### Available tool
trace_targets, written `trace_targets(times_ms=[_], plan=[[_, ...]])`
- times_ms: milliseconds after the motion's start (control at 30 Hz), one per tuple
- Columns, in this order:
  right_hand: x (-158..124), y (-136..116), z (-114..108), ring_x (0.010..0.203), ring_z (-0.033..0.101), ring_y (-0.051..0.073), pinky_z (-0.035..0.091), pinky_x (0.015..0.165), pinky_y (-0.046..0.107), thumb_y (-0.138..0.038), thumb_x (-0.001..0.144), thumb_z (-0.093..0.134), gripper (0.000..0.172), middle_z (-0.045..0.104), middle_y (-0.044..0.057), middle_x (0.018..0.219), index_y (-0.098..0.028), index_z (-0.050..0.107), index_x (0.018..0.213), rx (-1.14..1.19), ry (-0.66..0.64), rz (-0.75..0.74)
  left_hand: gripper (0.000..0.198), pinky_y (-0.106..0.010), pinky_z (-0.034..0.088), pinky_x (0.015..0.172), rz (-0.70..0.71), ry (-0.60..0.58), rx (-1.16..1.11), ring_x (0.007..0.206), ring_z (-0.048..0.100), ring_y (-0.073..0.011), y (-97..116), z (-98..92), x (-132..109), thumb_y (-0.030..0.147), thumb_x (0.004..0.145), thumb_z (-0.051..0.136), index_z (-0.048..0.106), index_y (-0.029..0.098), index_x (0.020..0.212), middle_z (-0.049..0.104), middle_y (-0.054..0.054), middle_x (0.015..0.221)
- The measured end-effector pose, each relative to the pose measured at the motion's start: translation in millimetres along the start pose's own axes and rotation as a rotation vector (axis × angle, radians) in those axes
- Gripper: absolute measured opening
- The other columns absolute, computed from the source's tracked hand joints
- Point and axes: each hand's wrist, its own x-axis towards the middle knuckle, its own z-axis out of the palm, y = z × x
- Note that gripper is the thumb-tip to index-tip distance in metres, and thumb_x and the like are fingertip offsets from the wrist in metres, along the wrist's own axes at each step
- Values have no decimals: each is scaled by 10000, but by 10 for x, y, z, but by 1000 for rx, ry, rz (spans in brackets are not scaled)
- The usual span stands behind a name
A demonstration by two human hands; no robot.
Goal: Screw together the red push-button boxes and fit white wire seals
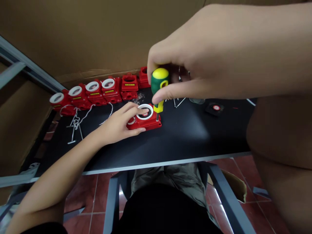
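Observation:
My right hand (195, 53) is wrapped round the green-and-yellow handle of a screwdriver (160, 75). The screwdriver stands upright, its short metal shaft reaching a corner of a red housing (152, 124); the tip itself is too small to make out. That housing lies flat on the black table and carries a white ring (145, 106) around a dark disc with a red-and-white label. From the left, my left hand (117, 123) grips the housing, thumb along its near side and a finger across the ring. The hand covers the housing's left part.
Along the back of the table (170, 139) stand several red housings (95, 94), some with white rings. White string (77, 120) and thin metal T-shaped rods (73, 135) lie at the left. A black square part (214, 108) lies to the right. Cardboard (109, 35) rises behind.

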Motion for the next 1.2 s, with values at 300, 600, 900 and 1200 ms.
trace_targets(times_ms=[300, 600, 900, 1200], plan=[[94, -292, 93, 806, 696, 284, 469, 752, 431, -860, 1164, 452, 761, 647, 38, 816, -190, 806, 1091, -360, -52, 105, 554, -421, 611, 1237, 17, 1, 34, 1400, 737, -328, -20, 20, -15, 514, 1126, 797, 701, 217, 1584, 702, -155, 1500], [0, 89, -80, 860, 697, 164, 491, 733, 369, -254, 1109, 560, 342, 793, -63, 1087, -348, 813, 1319, 130, -48, -266, 543, -434, 624, 1196, -32, -34, 0, 1339, 743, -319, 1, -2, -6, 530, 1123, 781, 702, 238, 1574, 690, -155, 1494], [64, 36, -87, 748, 688, 203, 474, 688, 401, -578, 1057, 785, 299, 711, -43, 792, -290, 860, 1086, -113, 19, -82, 546, -447, 620, 1222, -2, -23, 8, 1391, 738, -338, 5, -7, -8, 515, 1136, 776, 690, 237, 1598, 689, -162, 1519], [99, -180, 14, 1128, 811, 361, 639, 965, 436, -806, 1067, 685, 579, 778, 54, 805, -255, 859, 1040, -241, 53, 107, 604, -438, 603, 1261, -10, -22, 39, 1453, 715, -346, -35, 7, -34, 564, 1140, 765, 682, 230, 1637, 676, -169, 1551]])
